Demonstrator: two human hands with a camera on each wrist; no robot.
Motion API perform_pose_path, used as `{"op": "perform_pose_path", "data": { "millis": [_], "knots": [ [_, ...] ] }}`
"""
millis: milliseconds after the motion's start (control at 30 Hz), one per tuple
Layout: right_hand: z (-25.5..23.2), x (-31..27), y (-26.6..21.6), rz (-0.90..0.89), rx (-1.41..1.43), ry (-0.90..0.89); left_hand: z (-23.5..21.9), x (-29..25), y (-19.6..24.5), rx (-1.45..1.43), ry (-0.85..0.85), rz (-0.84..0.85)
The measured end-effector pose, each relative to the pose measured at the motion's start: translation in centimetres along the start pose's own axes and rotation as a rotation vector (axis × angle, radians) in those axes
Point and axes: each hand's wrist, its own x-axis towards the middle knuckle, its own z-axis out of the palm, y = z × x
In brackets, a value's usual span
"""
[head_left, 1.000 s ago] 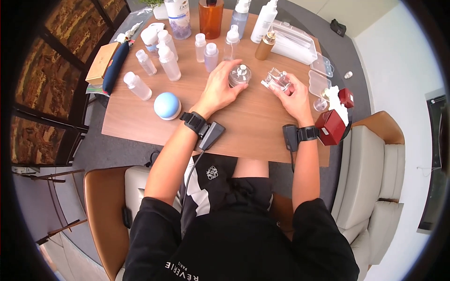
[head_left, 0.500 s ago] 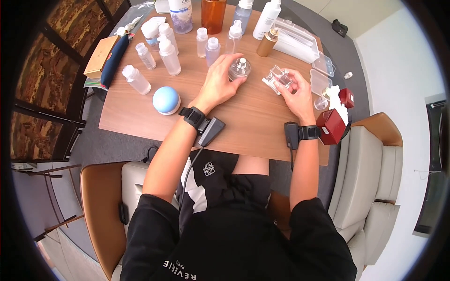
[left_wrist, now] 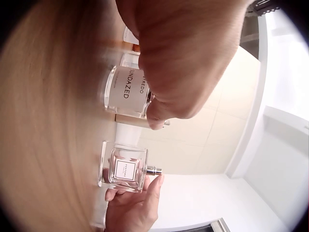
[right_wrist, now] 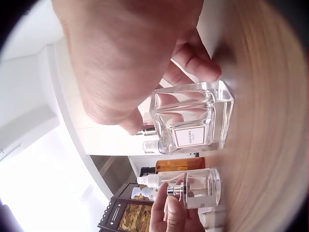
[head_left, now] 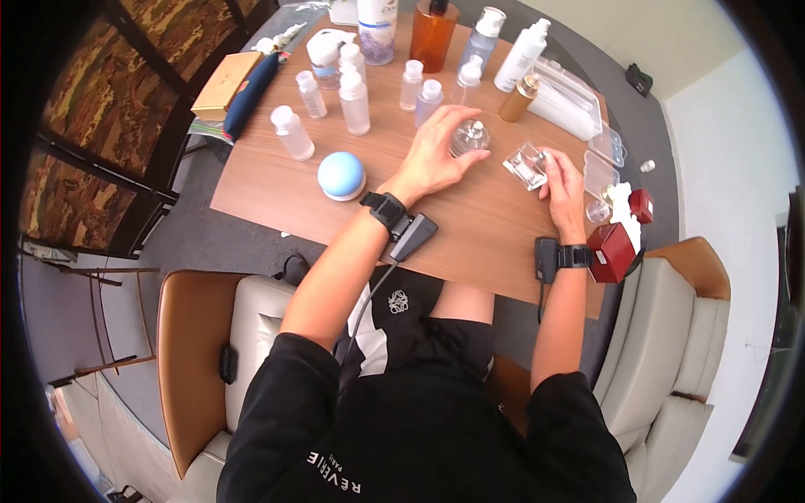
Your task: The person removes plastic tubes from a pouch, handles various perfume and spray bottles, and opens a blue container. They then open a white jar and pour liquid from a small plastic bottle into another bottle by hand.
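Observation:
In the head view, the left hand [head_left: 432,159] curves its thumb and fingers around a round clear bottle [head_left: 470,141] at the table's middle. The left wrist view shows that bottle's label [left_wrist: 126,91] reading "SUNDAZED", and the thumb at its neck. To its right, the right hand [head_left: 563,189] holds a square clear glass bottle [head_left: 526,166] by its side, a finger or thumb at the metal nozzle. The right wrist view shows the square bottle [right_wrist: 190,121] upright, its thick base close to the wood; whether it touches is unclear.
Several pump and cap bottles [head_left: 355,105] stand across the back and left of the table [head_left: 419,226]. A blue-topped round jar [head_left: 341,175] sits near the left forearm. At the right are clear plastic cases [head_left: 563,107] and a red box [head_left: 612,251].
The head view has swung, so the table and objects appear farther right and lower. The right hand's fingers have shifted on the square bottle, which looks turned. The left hand stays around the round bottle.

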Motion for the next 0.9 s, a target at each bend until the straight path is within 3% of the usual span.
{"op": "perform_pose_path", "data": {
  "millis": [267, 567, 600, 733, 867, 900],
  "knots": [
    [0.0, 0.2, 0.7, -0.083, 0.015, -0.002, -0.9, 0.5, 1.2, -0.096, 0.158, 0.172],
    [0.3, 0.2, 0.9, -0.016, 0.0, 0.039, -1.9, 1.7, 2.6, -0.15, 0.351, 0.151],
    [0.4, 0.2, 0.9, -0.012, -0.002, 0.048, -3.0, 2.2, 4.4, -0.165, 0.355, 0.137],
    [0.3, 0.1, 0.8, -0.029, 0.019, 0.055, -8.7, 0.9, 7.2, 0.13, 0.229, 0.141],
    [0.2, 0.0, 0.2, 0.002, 0.026, 0.052, -14.2, -5.2, 5.8, 0.523, 0.096, 0.005],
    [0.1, -0.3, -0.8, -0.063, -0.015, 0.058, -15.0, -6.9, 5.7, 0.558, 0.087, -0.057]
  ]
}}
